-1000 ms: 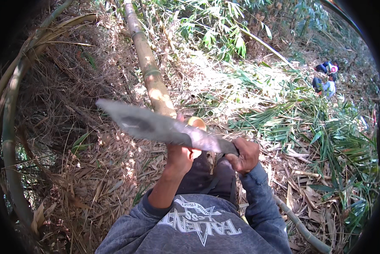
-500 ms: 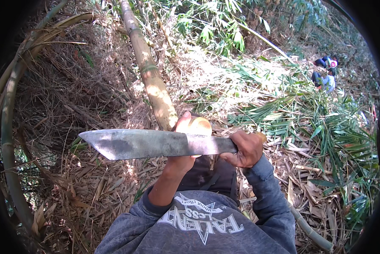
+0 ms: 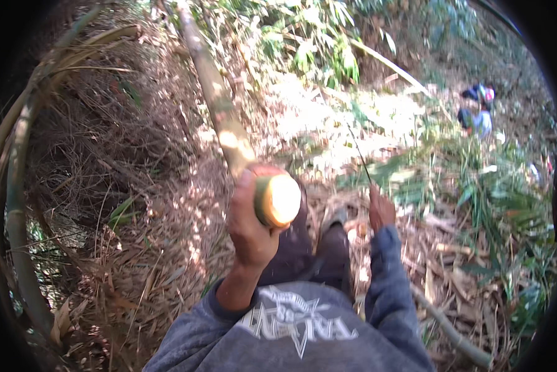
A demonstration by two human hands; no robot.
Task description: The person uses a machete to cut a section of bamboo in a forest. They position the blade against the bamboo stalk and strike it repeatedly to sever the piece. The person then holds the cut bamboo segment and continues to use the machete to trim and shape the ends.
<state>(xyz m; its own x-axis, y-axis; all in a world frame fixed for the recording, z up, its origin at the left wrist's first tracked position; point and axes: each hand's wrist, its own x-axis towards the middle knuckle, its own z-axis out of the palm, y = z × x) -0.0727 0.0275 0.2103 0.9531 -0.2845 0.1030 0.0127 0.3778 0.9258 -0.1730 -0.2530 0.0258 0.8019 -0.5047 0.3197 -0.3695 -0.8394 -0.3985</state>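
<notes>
My left hand (image 3: 249, 217) is wrapped round a piece of cut bamboo (image 3: 261, 195) with a green rind. Its round, pale cut face, bright in the sun, points up toward me. Off to the right, my right hand (image 3: 381, 209) is closed on a machete (image 3: 360, 150), whose blade shows edge-on as a thin dark line slanting up and away. Its handle is mostly hidden in the fist. A long bamboo pole (image 3: 216, 102) runs from the far side down to behind my left hand; whether it joins the held piece I cannot tell.
Curved bamboo stems (image 3: 19, 173) rise at the left edge beside dry, tangled twigs (image 3: 111, 124). Dry leaves (image 3: 185, 260) cover the ground, with green cut fronds (image 3: 483, 198) at right. Two people (image 3: 477, 111) are low down at the far right. Another stem (image 3: 455, 335) lies near right.
The machete has swung from lying crosswise in front of my left hand out to the right, blade pointing away. My left hand and the bamboo end now show unobstructed, slightly lower.
</notes>
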